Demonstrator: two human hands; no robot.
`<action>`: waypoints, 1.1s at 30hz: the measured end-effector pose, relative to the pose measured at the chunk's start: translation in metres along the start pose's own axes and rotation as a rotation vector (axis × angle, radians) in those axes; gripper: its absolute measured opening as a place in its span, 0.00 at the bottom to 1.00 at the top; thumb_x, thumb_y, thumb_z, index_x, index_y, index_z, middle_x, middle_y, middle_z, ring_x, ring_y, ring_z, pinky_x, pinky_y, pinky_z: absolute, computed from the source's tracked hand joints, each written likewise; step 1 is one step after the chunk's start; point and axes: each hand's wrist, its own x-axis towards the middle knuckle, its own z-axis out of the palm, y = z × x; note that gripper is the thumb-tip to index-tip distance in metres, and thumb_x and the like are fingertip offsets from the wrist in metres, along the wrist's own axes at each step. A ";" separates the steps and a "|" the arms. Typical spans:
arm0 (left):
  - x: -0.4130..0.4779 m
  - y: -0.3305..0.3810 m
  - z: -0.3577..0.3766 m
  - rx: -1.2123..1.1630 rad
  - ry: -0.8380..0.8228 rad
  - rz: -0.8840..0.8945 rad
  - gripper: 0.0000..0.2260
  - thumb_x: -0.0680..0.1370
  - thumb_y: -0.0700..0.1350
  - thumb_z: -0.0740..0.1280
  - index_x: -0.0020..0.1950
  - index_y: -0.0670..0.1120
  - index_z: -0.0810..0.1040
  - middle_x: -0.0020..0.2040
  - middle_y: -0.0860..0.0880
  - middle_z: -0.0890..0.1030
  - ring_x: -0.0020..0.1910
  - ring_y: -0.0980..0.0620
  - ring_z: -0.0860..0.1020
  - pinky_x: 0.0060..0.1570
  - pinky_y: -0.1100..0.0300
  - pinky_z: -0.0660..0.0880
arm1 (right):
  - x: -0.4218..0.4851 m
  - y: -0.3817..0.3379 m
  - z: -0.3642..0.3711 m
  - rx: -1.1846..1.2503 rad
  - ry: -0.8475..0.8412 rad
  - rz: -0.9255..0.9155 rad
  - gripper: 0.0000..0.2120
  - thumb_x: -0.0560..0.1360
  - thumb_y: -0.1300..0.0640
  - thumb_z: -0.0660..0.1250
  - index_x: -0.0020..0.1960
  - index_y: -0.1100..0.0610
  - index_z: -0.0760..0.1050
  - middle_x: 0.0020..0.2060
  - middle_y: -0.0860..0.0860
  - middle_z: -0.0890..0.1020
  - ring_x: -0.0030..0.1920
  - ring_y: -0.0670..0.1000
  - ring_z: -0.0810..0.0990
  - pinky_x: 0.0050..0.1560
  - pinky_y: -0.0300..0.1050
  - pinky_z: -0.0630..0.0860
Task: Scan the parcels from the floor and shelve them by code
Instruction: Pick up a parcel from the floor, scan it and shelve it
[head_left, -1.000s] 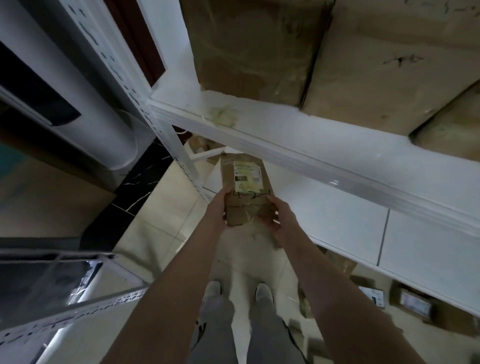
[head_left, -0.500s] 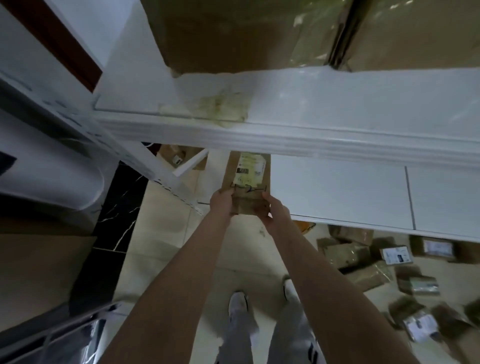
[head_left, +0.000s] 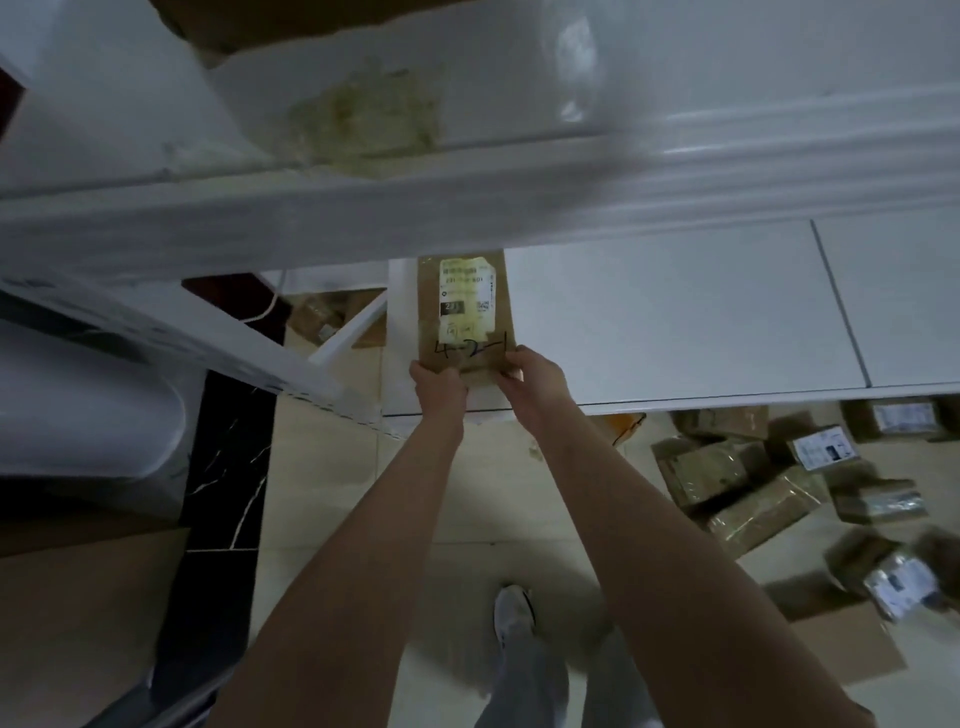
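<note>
Pinching parcel (head_left: 464, 312), fingers (head_left: 519, 362) at near corners.

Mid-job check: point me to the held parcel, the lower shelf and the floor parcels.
held parcel (head_left: 466, 312): head view, on its shipping label.
lower shelf (head_left: 675, 312): head view, bare white board right of the parcel.
floor parcels (head_left: 758, 512): head view, top of a taped brown box.

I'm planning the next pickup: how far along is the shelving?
Done: the parcel bears a handwritten code, 4-2-1. In hand: the left hand and the right hand grip its near end over the white shelf. Left: a heap of parcels waits on the floor.
</note>
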 end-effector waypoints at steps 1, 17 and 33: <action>0.001 -0.003 0.002 0.059 0.027 0.040 0.32 0.76 0.34 0.56 0.80 0.46 0.54 0.71 0.42 0.69 0.63 0.39 0.74 0.65 0.42 0.75 | -0.001 0.001 -0.003 0.013 -0.013 -0.008 0.16 0.79 0.71 0.60 0.67 0.73 0.69 0.55 0.65 0.76 0.60 0.56 0.76 0.68 0.50 0.73; -0.076 -0.123 0.083 0.516 -0.325 -0.044 0.14 0.80 0.40 0.64 0.65 0.41 0.68 0.57 0.41 0.77 0.42 0.47 0.80 0.41 0.52 0.78 | -0.017 0.053 -0.243 0.299 0.428 0.076 0.08 0.80 0.65 0.64 0.57 0.66 0.77 0.47 0.59 0.83 0.45 0.56 0.84 0.45 0.47 0.82; -0.035 -0.271 0.210 2.313 -0.627 1.053 0.35 0.75 0.46 0.72 0.77 0.44 0.59 0.72 0.43 0.67 0.69 0.45 0.69 0.61 0.52 0.74 | 0.063 0.048 -0.387 0.290 0.264 -0.018 0.04 0.79 0.62 0.64 0.52 0.61 0.76 0.48 0.57 0.81 0.43 0.54 0.83 0.39 0.42 0.82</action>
